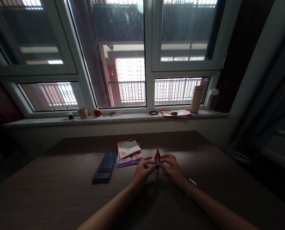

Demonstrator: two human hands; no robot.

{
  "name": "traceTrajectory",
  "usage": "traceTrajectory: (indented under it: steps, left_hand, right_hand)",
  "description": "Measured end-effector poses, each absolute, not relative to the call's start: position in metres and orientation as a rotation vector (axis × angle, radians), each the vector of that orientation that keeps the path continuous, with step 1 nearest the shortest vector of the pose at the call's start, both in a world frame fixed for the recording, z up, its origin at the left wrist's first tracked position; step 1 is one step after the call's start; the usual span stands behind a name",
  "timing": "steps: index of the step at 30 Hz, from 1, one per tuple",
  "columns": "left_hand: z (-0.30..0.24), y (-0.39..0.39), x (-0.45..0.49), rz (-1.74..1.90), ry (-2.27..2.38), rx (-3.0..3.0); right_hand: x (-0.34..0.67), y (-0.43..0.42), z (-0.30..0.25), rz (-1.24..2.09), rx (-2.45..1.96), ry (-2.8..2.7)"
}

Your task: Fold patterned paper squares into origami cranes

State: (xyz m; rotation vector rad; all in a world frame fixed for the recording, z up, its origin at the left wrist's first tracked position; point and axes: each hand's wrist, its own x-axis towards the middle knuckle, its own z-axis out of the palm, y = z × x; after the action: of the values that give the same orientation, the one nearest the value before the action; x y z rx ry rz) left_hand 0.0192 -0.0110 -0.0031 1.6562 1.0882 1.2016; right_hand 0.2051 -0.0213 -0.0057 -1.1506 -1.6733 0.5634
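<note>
A small folded piece of printed paper (pixel 157 156), red at its pointed far end with white and dark parts nearer me, stands just above the brown table (pixel 60 179). My left hand (pixel 143 169) pinches it from the left side with thumb and fingers. From the right, my right hand (pixel 172 166) grips the same paper, its fingers bent and a bracelet on the wrist. The fingertips cover the middle of the folds. Left of my hands lies a stack of colourful printed sheets (pixel 129 150).
A blurred dark object (pixel 105 167) lies left of the sheets. Along the windowsill (pixel 132 118) stand a paper cup (pixel 83 113), a red spool (pixel 97 112), a tan bottle (pixel 196 99) and a white bottle (pixel 211 99). Scissors (pixel 173 113) rest on more printed paper there.
</note>
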Motion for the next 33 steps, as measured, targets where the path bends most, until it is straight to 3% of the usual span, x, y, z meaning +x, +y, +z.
traceTrajectory:
  steps: [33]
  left_hand:
    - [-0.0064,-0.0074,0.0187,1.182,1.092,1.657]
  right_hand:
    - [0.2056,-0.0204,-0.0071,0.547,-1.177,-1.677]
